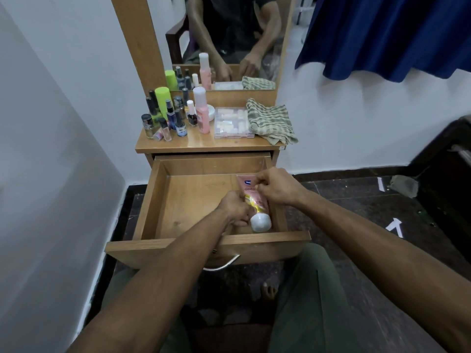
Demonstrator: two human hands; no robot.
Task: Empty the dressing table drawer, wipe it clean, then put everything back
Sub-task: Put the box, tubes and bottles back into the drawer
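The wooden drawer [163, 200] of the dressing table is pulled out wide. Inside it, along the right wall, lies a pink tube [248, 193] with a white cap [260, 222] pointing toward me. My left hand [233, 207] grips the tube near its cap end. My right hand [276, 186] pinches the tube's far flat end. The rest of the drawer floor is bare wood. On the tabletop [198, 143] stand several small bottles [165, 118], a pink bottle [202, 115], a clear plastic box [233, 122] and a folded checked cloth [271, 121].
A mirror [229, 39] rises behind the tabletop and reflects my arms. A blue cloth [382, 34] hangs at the upper right. White walls close in on the left. The drawer's metal handle [224, 263] sits above my knees; the floor is dark tile.
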